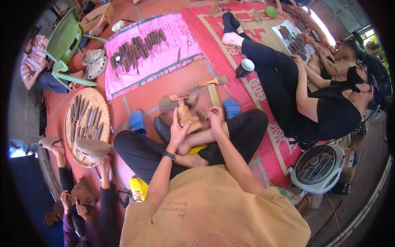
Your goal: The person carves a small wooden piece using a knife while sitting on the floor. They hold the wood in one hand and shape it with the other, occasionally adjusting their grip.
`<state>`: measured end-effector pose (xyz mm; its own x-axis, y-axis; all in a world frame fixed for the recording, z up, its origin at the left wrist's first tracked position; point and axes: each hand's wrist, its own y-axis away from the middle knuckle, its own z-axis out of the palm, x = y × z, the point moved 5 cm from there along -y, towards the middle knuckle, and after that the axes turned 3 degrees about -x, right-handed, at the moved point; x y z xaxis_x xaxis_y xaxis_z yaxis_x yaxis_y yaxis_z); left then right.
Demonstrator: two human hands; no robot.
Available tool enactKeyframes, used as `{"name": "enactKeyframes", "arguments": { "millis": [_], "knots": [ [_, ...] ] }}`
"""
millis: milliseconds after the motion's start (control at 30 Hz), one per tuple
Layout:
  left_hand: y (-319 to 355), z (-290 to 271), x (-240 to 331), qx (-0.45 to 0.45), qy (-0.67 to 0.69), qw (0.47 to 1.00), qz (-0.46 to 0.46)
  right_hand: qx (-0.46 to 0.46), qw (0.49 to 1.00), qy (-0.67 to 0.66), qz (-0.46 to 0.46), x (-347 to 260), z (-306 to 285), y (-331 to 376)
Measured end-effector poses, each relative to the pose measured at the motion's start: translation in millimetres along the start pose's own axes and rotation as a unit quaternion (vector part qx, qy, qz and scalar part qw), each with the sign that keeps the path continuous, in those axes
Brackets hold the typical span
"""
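Observation:
In my left hand (177, 131) is a carved light-brown wooden figure (187, 118), held upright in front of my crossed legs. The fingers wrap its left side. My right hand (215, 118) is raised just right of the figure, its fingers curled in a pinch; whatever they hold, if anything, is too small to make out. A small dark wood piece (201, 115) lies between the figure and that hand. Behind the figure are wooden blocks (168, 105). A light wooden strip (214, 96) lies beyond my right hand, with an orange-handled brush (212, 81) across its far end.
Carving tools (133, 51) lie on a pink sheet (164, 61); more fill a woven tray (70, 136) at left. Blue slippers (138, 121) flank my knees. Right are a red mat (263, 107), a cup (245, 68), a seated person (329, 103) and a fan (319, 166). Another person's hands (74, 203) hold carved wood lower left.

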<state>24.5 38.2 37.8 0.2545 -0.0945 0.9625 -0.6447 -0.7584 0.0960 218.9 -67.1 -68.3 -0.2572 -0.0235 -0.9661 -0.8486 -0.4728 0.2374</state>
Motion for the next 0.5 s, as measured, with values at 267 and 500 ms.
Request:
{"name": "enactKeyframes", "arguments": {
  "millis": [267, 500],
  "knots": [
    [-1, -3, -6, -0.004, -0.006, 1.0, -0.016, -0.042, 0.849, 0.509, -0.137, -29, 44, 31],
    [0, -5, -5, -0.005, -0.004, 1.0, -0.019, -0.091, 0.891, 0.434, -0.098, -15, 34, 20]
  ]
}}
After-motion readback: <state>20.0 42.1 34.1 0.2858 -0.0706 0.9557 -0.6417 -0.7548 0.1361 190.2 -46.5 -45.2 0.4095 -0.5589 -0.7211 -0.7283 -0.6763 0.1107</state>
